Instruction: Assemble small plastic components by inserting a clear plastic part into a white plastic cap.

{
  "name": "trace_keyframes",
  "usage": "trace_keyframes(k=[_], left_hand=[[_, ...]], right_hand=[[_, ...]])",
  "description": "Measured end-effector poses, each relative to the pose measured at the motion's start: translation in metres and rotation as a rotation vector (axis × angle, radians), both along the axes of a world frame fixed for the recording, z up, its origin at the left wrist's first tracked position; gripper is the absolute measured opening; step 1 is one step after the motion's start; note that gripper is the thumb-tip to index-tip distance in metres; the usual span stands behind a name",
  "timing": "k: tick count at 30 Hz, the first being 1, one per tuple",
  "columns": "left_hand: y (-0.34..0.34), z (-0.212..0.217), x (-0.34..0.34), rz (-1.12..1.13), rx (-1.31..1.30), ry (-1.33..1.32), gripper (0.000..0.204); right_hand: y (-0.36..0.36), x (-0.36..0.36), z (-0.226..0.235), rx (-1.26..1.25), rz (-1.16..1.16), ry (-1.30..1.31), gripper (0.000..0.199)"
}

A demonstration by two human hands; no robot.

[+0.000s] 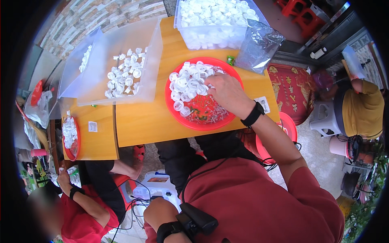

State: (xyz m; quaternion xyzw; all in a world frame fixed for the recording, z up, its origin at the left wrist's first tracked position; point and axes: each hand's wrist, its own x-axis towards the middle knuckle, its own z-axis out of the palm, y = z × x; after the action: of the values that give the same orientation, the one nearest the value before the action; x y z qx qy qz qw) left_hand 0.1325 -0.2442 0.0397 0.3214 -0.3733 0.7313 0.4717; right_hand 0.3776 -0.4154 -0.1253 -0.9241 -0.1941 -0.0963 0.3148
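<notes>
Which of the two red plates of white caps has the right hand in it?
The large red plate at the middle of the wooden table: the right hand rests on its white caps. The smaller red plate lies untouched at far left.

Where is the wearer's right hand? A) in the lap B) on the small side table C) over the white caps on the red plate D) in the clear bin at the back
C: the right hand rests on the white caps heaped on the red plate.
</notes>
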Motion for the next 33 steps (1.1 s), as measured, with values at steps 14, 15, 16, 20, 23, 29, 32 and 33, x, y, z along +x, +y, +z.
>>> trace_keyframes(k=[14,15,16,20,23,29,32,33], left_hand=[[0.043,-0.159,0.127,-0.093,0.149,1.764,0.020],[0.041,-0.162,0.131,-0.109,0.210,1.780,0.021],[0.036,-0.163,0.135,-0.126,0.273,1.795,0.023],[0.012,-0.162,0.154,-0.151,0.369,1.732,0.027],[-0.003,-0.166,0.168,-0.404,0.269,1.819,0.029],[-0.006,-0.182,0.174,-0.627,-0.009,1.768,0.021],[0.005,-0.179,0.175,-0.652,-0.068,1.836,0.020],[0.007,-0.176,0.174,-0.684,-0.126,1.860,0.021]], right_hand=[[0.000,0.002,-0.009,-0.097,0.114,0.153,0.012],[-0.002,0.000,-0.003,0.073,0.131,0.250,0.013],[-0.004,-0.001,-0.001,0.245,0.146,0.347,0.014],[-0.006,-0.008,0.007,0.568,0.173,0.722,0.018],[-0.001,-0.016,0.018,0.652,0.214,0.816,0.016],[-0.002,-0.024,0.015,0.765,0.129,0.835,0.014],[-0.013,-0.020,-0.006,0.268,0.034,0.197,0.008],[-0.013,-0.021,-0.008,0.269,0.032,0.200,0.008]])
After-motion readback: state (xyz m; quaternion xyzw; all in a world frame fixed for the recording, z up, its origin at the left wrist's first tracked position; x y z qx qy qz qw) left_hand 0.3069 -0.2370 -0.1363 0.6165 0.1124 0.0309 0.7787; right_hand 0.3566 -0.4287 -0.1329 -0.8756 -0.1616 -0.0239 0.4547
